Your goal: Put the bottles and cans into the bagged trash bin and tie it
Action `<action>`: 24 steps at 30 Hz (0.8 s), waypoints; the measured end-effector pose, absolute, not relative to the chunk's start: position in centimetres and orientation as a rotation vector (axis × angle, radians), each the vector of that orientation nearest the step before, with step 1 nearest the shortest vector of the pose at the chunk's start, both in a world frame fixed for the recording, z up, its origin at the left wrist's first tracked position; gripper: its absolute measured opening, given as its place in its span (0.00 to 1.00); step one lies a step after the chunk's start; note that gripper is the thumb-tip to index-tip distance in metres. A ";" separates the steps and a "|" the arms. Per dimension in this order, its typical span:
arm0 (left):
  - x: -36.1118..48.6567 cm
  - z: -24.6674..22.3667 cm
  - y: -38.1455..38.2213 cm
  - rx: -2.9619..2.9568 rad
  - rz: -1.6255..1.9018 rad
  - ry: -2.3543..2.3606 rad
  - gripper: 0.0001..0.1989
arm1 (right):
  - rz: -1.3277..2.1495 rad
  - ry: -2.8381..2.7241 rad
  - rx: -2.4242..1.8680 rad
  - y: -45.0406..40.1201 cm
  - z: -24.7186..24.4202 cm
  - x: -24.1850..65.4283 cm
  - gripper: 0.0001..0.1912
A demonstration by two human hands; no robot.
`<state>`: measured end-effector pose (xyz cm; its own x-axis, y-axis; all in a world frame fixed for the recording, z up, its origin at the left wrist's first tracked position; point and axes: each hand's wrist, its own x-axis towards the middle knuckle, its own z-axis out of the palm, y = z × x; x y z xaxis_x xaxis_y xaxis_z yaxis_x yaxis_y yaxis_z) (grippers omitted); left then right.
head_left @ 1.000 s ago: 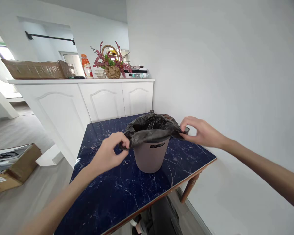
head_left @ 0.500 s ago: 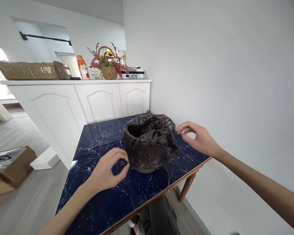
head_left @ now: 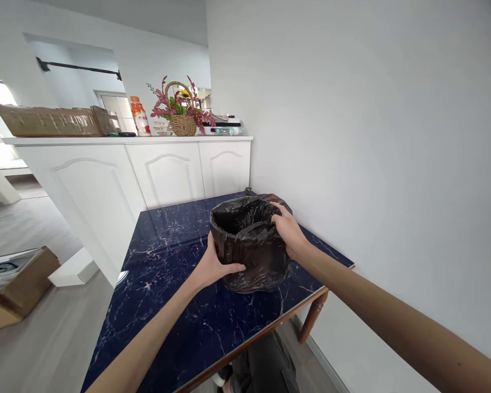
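Note:
A round bin lined with a black plastic bag (head_left: pixel 253 262) stands upright on the dark blue marbled table (head_left: pixel 159 273), the bag folded down over its rim. My left hand (head_left: pixel 215 265) lies against the bin's left front side, thumb stretched across the bag and fingers round the side. At the right rim, my right hand (head_left: pixel 286 226) grips the bag, its fingertips reaching over the edge into the opening. More dark plastic shows behind the bin, partly hidden by it.
Behind the table stands a white cabinet (head_left: pixel 167 169) with a flower basket (head_left: pixel 183 124), an orange-capped bottle (head_left: pixel 141 117) and a cardboard box (head_left: pixel 53 121) on top. A wall rises at the right. Another carton (head_left: pixel 28 289) is on the floor at left.
Both hands have moved inward from beside the bin and now touch it. The bag's loose front and right edge lies closer to the bin.

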<state>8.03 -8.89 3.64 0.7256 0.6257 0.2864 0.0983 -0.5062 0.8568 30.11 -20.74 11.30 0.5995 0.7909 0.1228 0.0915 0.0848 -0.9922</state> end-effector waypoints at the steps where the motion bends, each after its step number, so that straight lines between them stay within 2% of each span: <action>1: 7.5 2.6 -8.6 2.029 0.741 0.543 0.74 | 0.602 -0.785 -1.418 -20.7 11.2 30.2 0.43; 3: 6.1 0.3 -8.0 2.047 0.791 0.539 0.70 | 0.589 -0.738 -1.434 -20.7 11.3 30.7 0.42; 7: 2.4 -3.7 -7.5 2.016 0.752 0.809 0.43 | 0.535 -0.675 -1.413 -21.2 11.4 32.9 0.42; 9: 0.5 -4.8 -7.6 2.044 0.723 0.961 0.38 | 0.492 -0.636 -1.415 -21.6 11.2 34.7 0.42; 17: -2.9 -6.6 -6.9 2.553 0.735 1.030 0.29 | 0.274 -0.449 -1.437 -22.1 9.7 43.7 0.40; 24: -2.6 -7.4 -7.0 2.685 0.717 1.033 0.28 | 0.036 -0.305 -1.496 -21.7 8.6 50.1 0.26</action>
<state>-2.59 -7.02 -7.41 0.6433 0.6684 0.3733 0.5835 -0.7437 0.3262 50.07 -21.69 8.60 0.9614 0.2106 0.1769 0.1631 0.0813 -0.9833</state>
